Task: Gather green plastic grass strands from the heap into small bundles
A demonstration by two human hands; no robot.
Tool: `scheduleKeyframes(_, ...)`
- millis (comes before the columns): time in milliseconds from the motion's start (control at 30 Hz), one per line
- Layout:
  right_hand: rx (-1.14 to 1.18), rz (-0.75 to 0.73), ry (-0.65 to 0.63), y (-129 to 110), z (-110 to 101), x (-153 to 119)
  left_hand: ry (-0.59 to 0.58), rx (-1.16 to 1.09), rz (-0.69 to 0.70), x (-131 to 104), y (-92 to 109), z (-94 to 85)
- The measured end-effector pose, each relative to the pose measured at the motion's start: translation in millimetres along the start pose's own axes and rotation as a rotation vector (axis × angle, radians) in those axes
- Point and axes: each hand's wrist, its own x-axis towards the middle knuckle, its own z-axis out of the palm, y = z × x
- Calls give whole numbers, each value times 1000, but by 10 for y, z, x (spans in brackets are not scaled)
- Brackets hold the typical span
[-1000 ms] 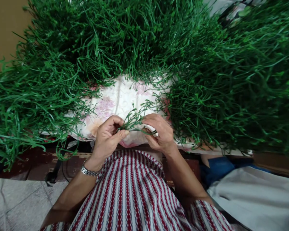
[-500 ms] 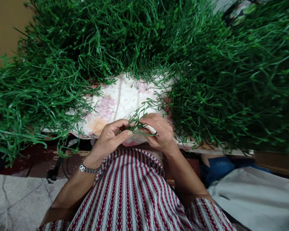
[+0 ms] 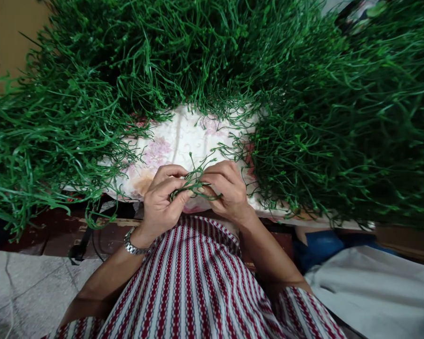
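Observation:
Between my two hands is a small tangle of thin green plastic-looking stems (image 3: 195, 176) with small buds at the tips. My left hand (image 3: 165, 200), a metal watch (image 3: 131, 244) on its wrist, pinches the stems between thumb and fingers. From the other side my right hand (image 3: 226, 189) grips the same stems, its fingers curled over them. Some stems bend round in a loop near the thumbs. Both hands are close together at the near edge of the floral cloth (image 3: 187, 136), in front of a striped garment (image 3: 194, 278).
Piles of similar green stems lie to the left (image 3: 56, 146), at the back (image 3: 198, 56) and to the right (image 3: 339, 127). A pale sheet (image 3: 374, 287) lies at lower right, near something blue (image 3: 325, 244). Tiled floor (image 3: 31, 292) shows at lower left.
My hands have drawn closer together. My left fingers have closed further over the stems, and my right hand has shifted slightly left.

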Motion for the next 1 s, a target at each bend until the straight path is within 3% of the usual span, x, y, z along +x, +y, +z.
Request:
scheduleKeyframes(233,10,18,29,24,61,-44,-18,-292,-270,7,-83,12)
scheduleKeyframes(367,52,-2,-36,43,44,-37,-72,-476,-462,16,-115,-3)
scheduleKeyframes(467,86,15,-81,54,45,-32,-68,-549,-529,27,-122,-11)
scheduleKeyframes(533,86,28,-85,49,55,-34,-36,-537,-515,27,-122,-9)
scheduleKeyframes(633,89,21,-100,31,72,-35,13,-436,-368,16,-112,0)
scheduleKeyframes(733,138,26,-162,25,87,-25,-15,-390,-256,0,-92,1)
scheduleKeyframes(1000,241,72,-196,41,121,-18,14,-300,-208,-24,-78,6)
